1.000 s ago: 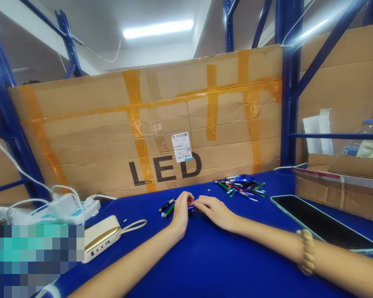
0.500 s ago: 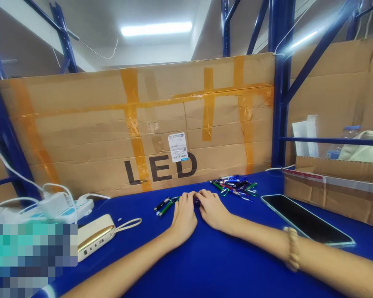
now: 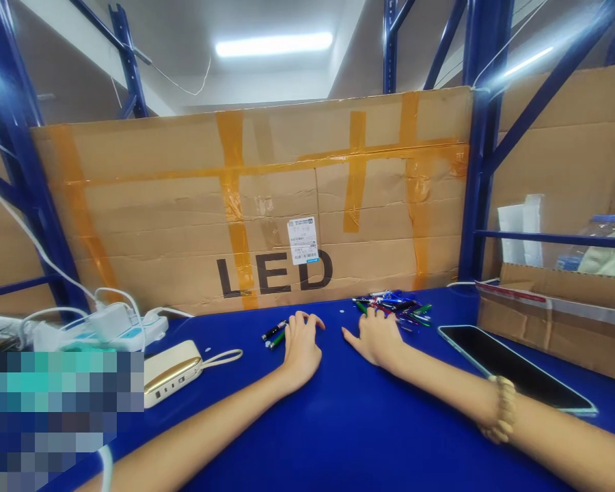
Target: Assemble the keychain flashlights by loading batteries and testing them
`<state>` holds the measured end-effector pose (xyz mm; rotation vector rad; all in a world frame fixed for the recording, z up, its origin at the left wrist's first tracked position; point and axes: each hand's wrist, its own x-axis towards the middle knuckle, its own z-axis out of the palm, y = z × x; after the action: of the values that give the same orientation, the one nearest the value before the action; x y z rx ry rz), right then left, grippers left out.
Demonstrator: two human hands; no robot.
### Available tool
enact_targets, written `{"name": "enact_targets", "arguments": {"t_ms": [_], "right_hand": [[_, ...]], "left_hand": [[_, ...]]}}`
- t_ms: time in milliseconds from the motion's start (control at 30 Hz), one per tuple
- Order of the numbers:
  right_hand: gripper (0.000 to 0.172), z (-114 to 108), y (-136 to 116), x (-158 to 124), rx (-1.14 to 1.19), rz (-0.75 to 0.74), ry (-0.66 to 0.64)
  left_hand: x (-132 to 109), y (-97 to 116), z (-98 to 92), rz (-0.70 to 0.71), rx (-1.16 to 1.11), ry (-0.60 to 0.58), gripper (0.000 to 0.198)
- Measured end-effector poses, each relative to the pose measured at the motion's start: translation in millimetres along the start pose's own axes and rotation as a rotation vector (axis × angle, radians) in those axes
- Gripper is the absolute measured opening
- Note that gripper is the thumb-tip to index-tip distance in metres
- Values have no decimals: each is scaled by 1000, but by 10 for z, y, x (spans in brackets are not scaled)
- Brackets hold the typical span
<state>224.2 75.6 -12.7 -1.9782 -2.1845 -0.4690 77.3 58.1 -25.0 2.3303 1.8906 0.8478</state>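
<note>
My left hand (image 3: 302, 352) rests palm down on the blue table, beside a small group of black and green pen-like pieces (image 3: 274, 333) and partly covering it. Its fingers are loosely bent and apart, and I see nothing gripped in them. To the right, my right hand (image 3: 380, 339) reaches to the near-left edge of a pile of slim metallic pen-like pieces (image 3: 402, 304) in blue, green, red and silver. The thumb is spread out to the left, while the fingertips touch or overlap the pile's edge. What lies under those fingertips is hidden.
A dark-screened phone (image 3: 512, 365) lies right of the pile, near an open cardboard box (image 3: 558, 321). On the left are a cream power bank (image 3: 174, 372) with a strap and a power strip (image 3: 107, 328) with cables. A large cardboard sheet (image 3: 266, 198) stands behind.
My hands were together at the middle; now they are apart. The right hand has moved right to the pile, while the left stays by the small group. The view has shifted slightly.
</note>
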Motion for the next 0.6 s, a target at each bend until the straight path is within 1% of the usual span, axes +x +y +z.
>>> {"name": "enact_targets", "arguments": {"t_ms": [133, 200, 300, 400, 533, 600], "right_hand": [[47, 47, 12, 11, 38, -107, 74], [39, 83, 16, 28, 82, -158, 121], [26, 124, 25, 51, 125, -264, 163], [20, 136, 43, 67, 185, -364, 153], [11, 131, 62, 76, 354, -401, 127], [14, 128, 61, 75, 417, -401, 113]], "left_hand": [[-10, 35, 14, 90, -23, -52, 32], [-13, 47, 24, 79, -30, -43, 25], [-11, 50, 35, -11, -63, -25, 21], [2, 45, 32, -93, -110, -9, 20], [41, 41, 14, -176, -257, 44, 20], [67, 36, 7, -226, -358, 54, 20]]}}
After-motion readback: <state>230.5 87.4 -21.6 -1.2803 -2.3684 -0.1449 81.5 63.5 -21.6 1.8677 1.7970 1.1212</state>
